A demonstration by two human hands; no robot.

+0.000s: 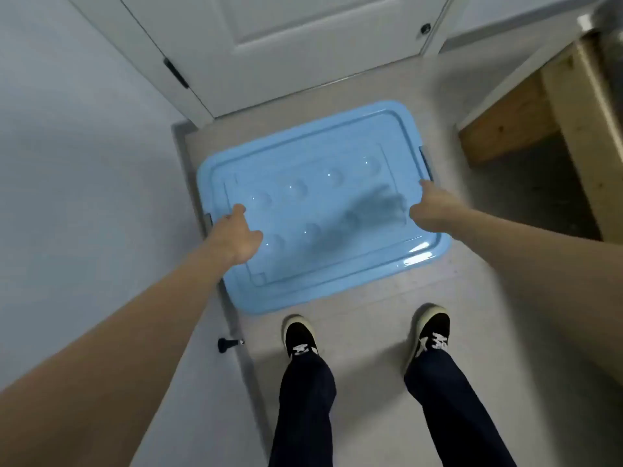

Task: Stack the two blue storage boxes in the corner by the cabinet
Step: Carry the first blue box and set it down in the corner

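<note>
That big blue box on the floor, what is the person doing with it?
A person is standing over the blue box and reaching down with both bare hands. The left hand is at its left edge and the right hand at its right edge, as if gripping the sides to lift or set it. Only one lid shows from above, so a second box underneath cannot be seen. The box sits on the floor beside the wall, in front of a white door.

Both bare arms reach forward and down, the left hand [236,235] and right hand [429,205] spread apart, fingers loosely curled.
</note>
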